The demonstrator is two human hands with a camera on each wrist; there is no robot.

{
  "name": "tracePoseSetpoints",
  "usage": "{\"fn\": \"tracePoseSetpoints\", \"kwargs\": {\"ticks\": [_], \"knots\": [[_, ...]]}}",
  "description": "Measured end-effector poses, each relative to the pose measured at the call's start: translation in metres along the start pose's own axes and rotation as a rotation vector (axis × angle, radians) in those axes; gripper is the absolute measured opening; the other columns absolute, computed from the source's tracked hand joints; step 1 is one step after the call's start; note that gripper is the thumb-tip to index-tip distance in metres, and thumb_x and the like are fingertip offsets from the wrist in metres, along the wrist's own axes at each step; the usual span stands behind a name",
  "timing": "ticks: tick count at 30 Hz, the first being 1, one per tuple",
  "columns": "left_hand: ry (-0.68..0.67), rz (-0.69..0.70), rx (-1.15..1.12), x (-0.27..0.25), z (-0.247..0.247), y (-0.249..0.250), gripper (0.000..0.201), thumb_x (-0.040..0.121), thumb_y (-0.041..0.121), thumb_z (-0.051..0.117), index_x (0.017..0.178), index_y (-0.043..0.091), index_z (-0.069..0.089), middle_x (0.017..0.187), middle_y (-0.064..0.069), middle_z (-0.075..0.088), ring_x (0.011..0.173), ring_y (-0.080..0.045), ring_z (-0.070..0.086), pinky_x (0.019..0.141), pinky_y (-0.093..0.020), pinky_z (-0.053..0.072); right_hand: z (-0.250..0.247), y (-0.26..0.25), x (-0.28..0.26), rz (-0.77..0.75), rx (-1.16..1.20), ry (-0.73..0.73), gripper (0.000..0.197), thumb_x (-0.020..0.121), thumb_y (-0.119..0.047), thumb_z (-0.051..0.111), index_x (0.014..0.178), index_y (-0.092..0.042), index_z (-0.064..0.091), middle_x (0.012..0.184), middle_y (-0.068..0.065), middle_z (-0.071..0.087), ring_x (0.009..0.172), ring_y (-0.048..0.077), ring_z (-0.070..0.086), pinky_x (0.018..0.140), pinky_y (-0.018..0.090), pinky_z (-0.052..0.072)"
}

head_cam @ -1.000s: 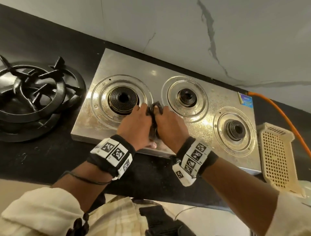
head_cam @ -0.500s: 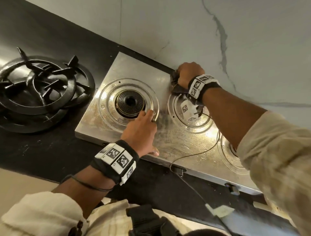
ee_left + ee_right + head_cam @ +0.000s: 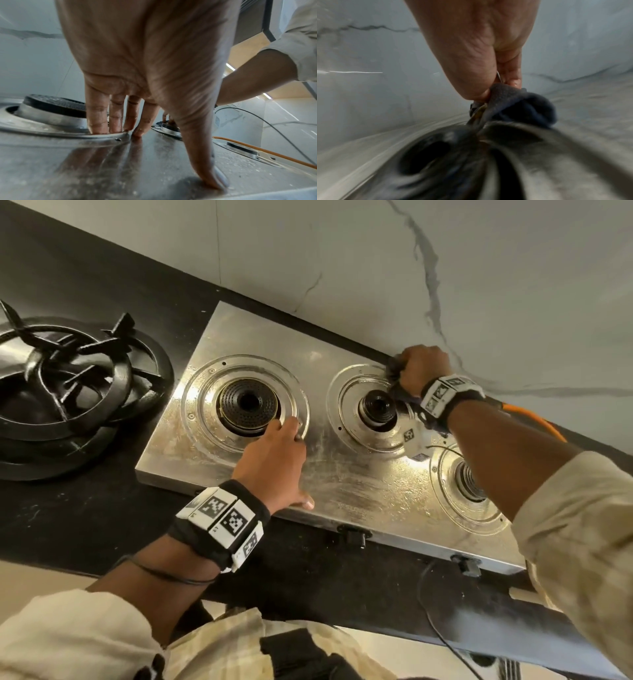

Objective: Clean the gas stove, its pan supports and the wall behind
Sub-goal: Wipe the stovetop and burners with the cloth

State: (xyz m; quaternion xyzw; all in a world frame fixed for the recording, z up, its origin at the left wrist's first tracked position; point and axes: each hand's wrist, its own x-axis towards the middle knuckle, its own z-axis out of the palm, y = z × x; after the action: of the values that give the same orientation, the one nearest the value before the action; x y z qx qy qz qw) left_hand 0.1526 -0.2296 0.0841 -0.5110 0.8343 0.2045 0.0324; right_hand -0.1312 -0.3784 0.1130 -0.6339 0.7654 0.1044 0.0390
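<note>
The steel three-burner gas stove (image 3: 346,484) lies bare on the black counter, its top smeared. My left hand (image 3: 274,460) rests flat on it, straight fingers (image 3: 97,119) touching the rim of the left burner (image 3: 248,405), thumb spread toward the front edge. My right hand (image 3: 423,368) grips a bunched dark cloth (image 3: 394,371) at the stove's back edge, behind the middle burner (image 3: 376,409), close to the marble wall (image 3: 445,268). In the right wrist view the cloth (image 3: 527,106) bulges out below the curled fingers. The black pan supports (image 3: 68,392) lie stacked on the counter at the left.
An orange gas hose (image 3: 527,416) runs along the back right of the stove. The right burner (image 3: 469,484) is partly hidden by my right forearm. Two black knobs (image 3: 356,537) stick out of the stove's front. A thin black cable (image 3: 435,631) hangs by the counter edge.
One second ago both hands held the cloth together at the stove's front. The right hand took it to the back edge, then slid right along it. The left hand settled flat by the left burner.
</note>
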Motion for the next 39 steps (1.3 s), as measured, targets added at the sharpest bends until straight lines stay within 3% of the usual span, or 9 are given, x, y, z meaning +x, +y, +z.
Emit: {"fn": "tracePoseSetpoints", "kwargs": {"ticks": [3,8,15,18,21,26,29,35,39], "knots": [[-0.003,-0.001,0.012,-0.002,-0.002,0.001,0.084,0.058,0.077,0.080,0.110,0.013,0.068,0.129,-0.001,0.045,0.113,-0.015,0.046,0.094,-0.037,0.057,-0.004,-0.053,0.002,-0.234,0.064,0.026,0.031,0.083,-0.011,0.068,0.111,-0.021,0.077,0.106,0.012,0.075,0.097,0.035,0.070,0.088,0.042,0.060],[-0.005,-0.016,0.031,-0.002,-0.002,0.004,0.086,0.057,0.078,0.079,0.111,0.013,0.067,0.132,-0.002,0.044,0.115,-0.017,0.047,0.095,-0.039,0.058,-0.002,-0.119,0.006,-0.442,0.065,0.076,0.024,0.089,-0.012,0.066,0.110,-0.022,0.072,0.101,0.006,0.071,0.095,0.027,0.069,0.086,0.041,0.060],[0.016,-0.013,0.026,-0.006,0.000,0.002,0.088,0.056,0.080,0.078,0.113,0.014,0.065,0.133,0.000,0.045,0.115,-0.016,0.047,0.095,-0.038,0.057,0.004,-0.124,-0.008,-0.509,0.089,0.050,0.026,0.095,-0.018,0.068,0.119,-0.026,0.072,0.101,-0.001,0.072,0.093,0.020,0.068,0.090,0.041,0.059],[0.041,-0.005,0.004,-0.008,0.002,0.000,0.099,0.055,0.079,0.081,0.127,0.016,0.060,0.135,0.002,0.045,0.115,-0.015,0.047,0.097,-0.038,0.056,0.022,-0.124,-0.050,-0.553,0.134,0.049,0.021,0.101,-0.021,0.063,0.121,-0.021,0.071,0.093,-0.002,0.064,0.084,0.017,0.062,0.086,0.036,0.057],[0.073,-0.002,-0.035,-0.009,0.008,-0.001,0.103,0.055,0.076,0.083,0.137,0.021,0.055,0.139,0.003,0.044,0.118,-0.016,0.045,0.101,-0.040,0.053,0.040,-0.110,-0.101,-0.498,0.127,0.066,0.023,0.106,-0.023,0.055,0.125,-0.018,0.067,0.092,-0.001,0.054,0.082,0.020,0.060,0.080,0.035,0.056],[0.113,0.014,-0.101,-0.015,0.014,-0.003,0.081,0.060,0.070,0.085,0.122,0.024,0.061,0.129,0.004,0.047,0.115,-0.016,0.045,0.095,-0.039,0.054,0.075,-0.082,-0.202,-0.441,0.270,0.059,0.039,0.105,-0.040,0.042,0.133,-0.020,0.061,0.112,0.002,0.058,0.091,0.016,0.058,0.080,0.034,0.057],[0.107,0.011,-0.070,-0.018,0.016,-0.004,0.087,0.055,0.073,0.086,0.120,0.020,0.062,0.131,0.004,0.046,0.116,-0.017,0.044,0.094,-0.038,0.054,0.093,-0.073,-0.246,-0.402,0.261,0.077,0.053,0.101,-0.047,0.040,0.142,-0.018,0.053,0.115,0.006,0.053,0.090,0.017,0.053,0.072,0.033,0.055],[0.091,-0.001,-0.093,-0.018,0.018,-0.009,0.099,0.046,0.074,0.089,0.122,0.016,0.064,0.131,0.007,0.045,0.119,-0.014,0.043,0.094,-0.038,0.055,0.101,-0.038,-0.240,-0.240,0.256,0.189,0.043,0.103,-0.034,0.058,0.141,-0.015,0.058,0.105,0.005,0.056,0.075,0.009,0.046,0.064,0.034,0.058],[0.076,-0.013,-0.094,-0.017,0.018,-0.009,0.096,0.048,0.073,0.089,0.121,0.016,0.065,0.130,0.007,0.045,0.121,-0.015,0.043,0.097,-0.037,0.053,0.101,-0.013,-0.230,-0.007,0.272,0.193,0.041,0.107,-0.034,0.055,0.144,-0.017,0.058,0.105,0.007,0.056,0.067,0.009,0.046,0.056,0.024,0.042]]}}
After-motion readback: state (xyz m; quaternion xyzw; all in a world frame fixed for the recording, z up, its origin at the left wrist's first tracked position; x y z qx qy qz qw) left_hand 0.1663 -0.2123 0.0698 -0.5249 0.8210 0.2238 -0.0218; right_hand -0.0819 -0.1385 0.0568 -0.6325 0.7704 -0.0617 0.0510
